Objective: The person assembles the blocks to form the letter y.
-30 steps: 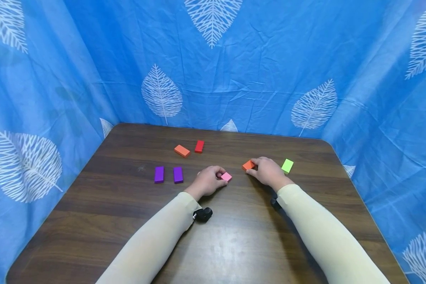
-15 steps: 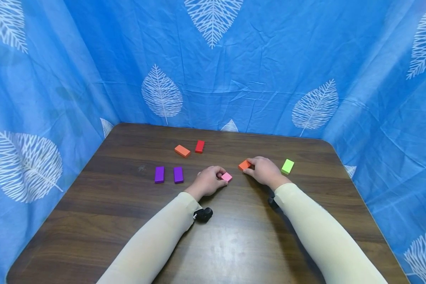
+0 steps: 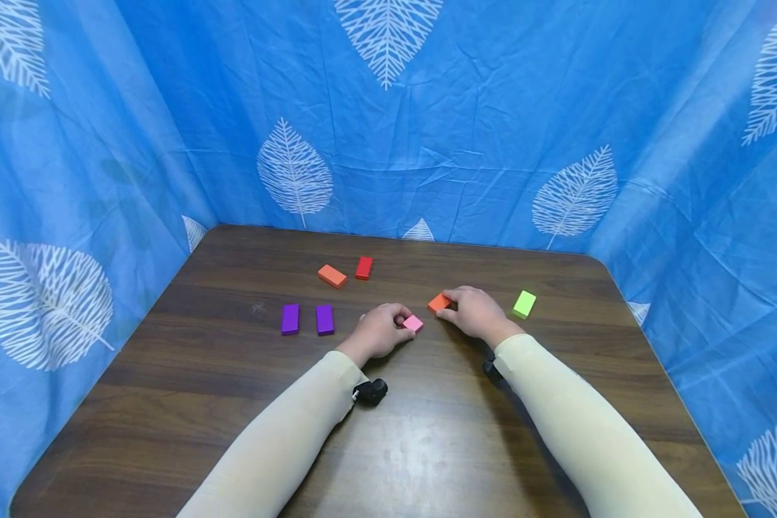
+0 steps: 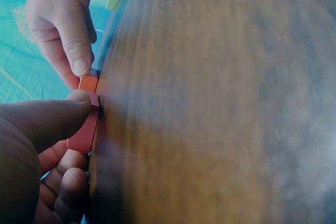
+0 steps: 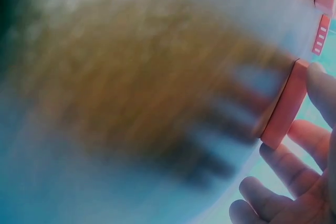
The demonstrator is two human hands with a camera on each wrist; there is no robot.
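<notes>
A person wearing cream sleeves is working at a dark wooden table (image 3: 201, 374) walled in by a blue leaf-print cloth (image 3: 427, 129). Near the table's centre, the left hand (image 3: 377, 332) is pinching a pink block (image 3: 414, 323) between curled thumb and fingers, keeping it flat on the wood. Just beside it, at about two o'clock, the right hand (image 3: 475, 314) is gripping an orange block (image 3: 438, 303) by its edges, seemingly so it can slide. A green block (image 3: 524, 303) is lying at the right hand's three o'clock. Two purple blocks (image 3: 307, 319) are sitting side by side at the left hand's nine o'clock, and another orange block (image 3: 332, 275) and a red block (image 3: 363, 267) are resting near eleven o'clock.
</notes>
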